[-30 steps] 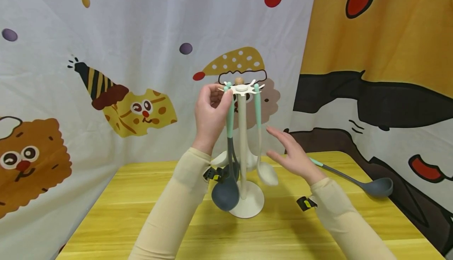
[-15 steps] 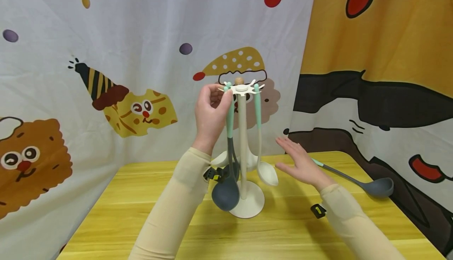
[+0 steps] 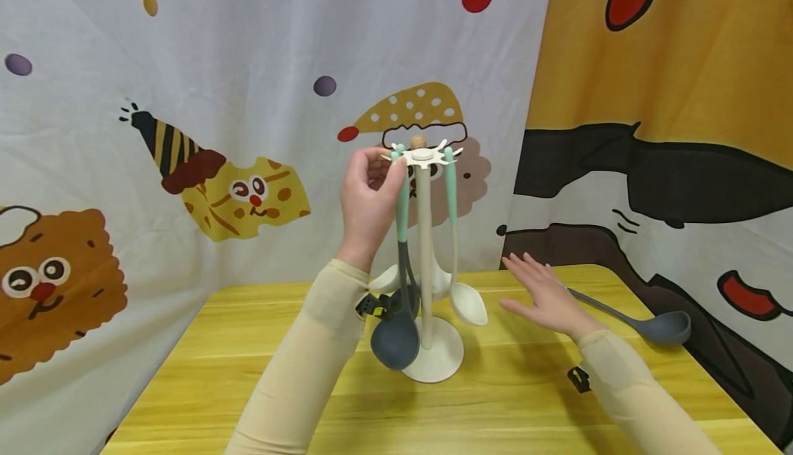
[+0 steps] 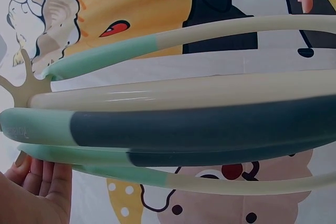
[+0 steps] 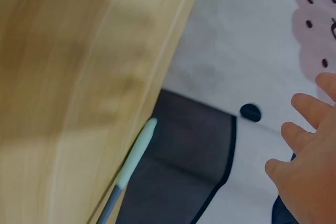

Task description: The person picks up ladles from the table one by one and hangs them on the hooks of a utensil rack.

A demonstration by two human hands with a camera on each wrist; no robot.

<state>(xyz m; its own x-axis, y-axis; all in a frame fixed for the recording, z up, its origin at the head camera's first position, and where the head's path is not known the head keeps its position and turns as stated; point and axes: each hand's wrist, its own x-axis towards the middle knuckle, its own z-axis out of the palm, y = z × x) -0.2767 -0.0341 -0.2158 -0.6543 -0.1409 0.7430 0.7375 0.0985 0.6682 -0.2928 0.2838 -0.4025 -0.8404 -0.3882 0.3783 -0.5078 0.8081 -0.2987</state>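
A cream utensil rack (image 3: 425,255) stands upright on its round base, its pronged top hung with several mint-handled utensils. My left hand (image 3: 368,200) is at the left of the top; in the left wrist view its thumb and fingers (image 4: 44,182) pinch the tip of one prong, beside the handle ends. Nearest me hangs a dark grey ladle (image 3: 394,341). A white spoon (image 3: 469,303) hangs on the right side, with another grey and other white heads partly hidden behind. My right hand (image 3: 545,300) is held over the table with fingers spread, holding nothing.
Another grey ladle (image 3: 665,329) lies at the table's right edge, its mint handle (image 5: 137,153) visible in the right wrist view. The wooden table (image 3: 248,372) ends at a cartoon-printed cloth (image 3: 260,42) behind and at the right.
My right hand has drawn away from the rack, to the right and slightly down, and now covers part of the lying ladle's handle. My left hand and the rack have stayed put.
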